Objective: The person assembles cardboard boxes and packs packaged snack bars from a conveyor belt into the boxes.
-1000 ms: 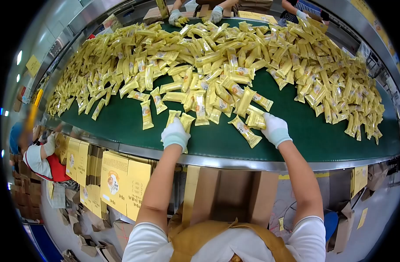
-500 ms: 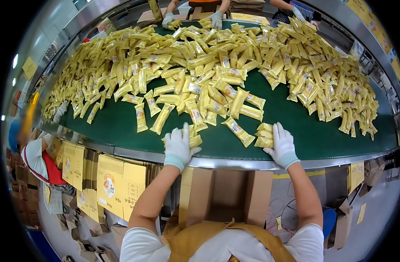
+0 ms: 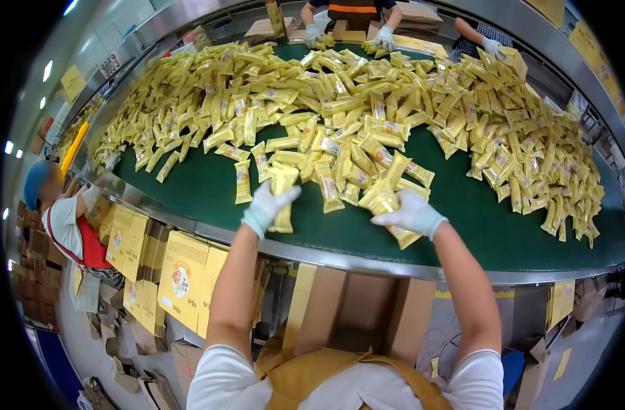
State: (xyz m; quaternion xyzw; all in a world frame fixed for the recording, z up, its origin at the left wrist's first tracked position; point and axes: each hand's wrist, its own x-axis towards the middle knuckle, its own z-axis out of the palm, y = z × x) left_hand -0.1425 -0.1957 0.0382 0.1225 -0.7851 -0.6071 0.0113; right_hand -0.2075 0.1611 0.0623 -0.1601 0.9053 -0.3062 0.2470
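My left hand (image 3: 267, 206), in a white glove, is closed around yellow wrapped snack packets (image 3: 284, 180) near the front of the green belt. One packet end sticks out below its thumb. Further right, my gloved right hand (image 3: 411, 213) grips a few more of these snack packets (image 3: 379, 199), its thumb lying across them and its fingers partly hidden behind. Between both hands, a loose packet (image 3: 328, 186) with a printed label lies on the belt. Beyond them spreads a large heap of the same packets (image 3: 312, 96).
The metal belt edge (image 3: 312, 265) runs before me, with an open cardboard box (image 3: 321, 311) below it. Flat yellow cartons (image 3: 183, 280) stand at the left. A co-worker in a red apron (image 3: 87, 239) is at left; other gloved hands (image 3: 385, 38) work across the belt.
Both hands have moved inward and farther onto the belt. My left hand now holds different, upright-lying packets, and my right hand has come left onto packets at the pile's front. The view has shifted slightly.
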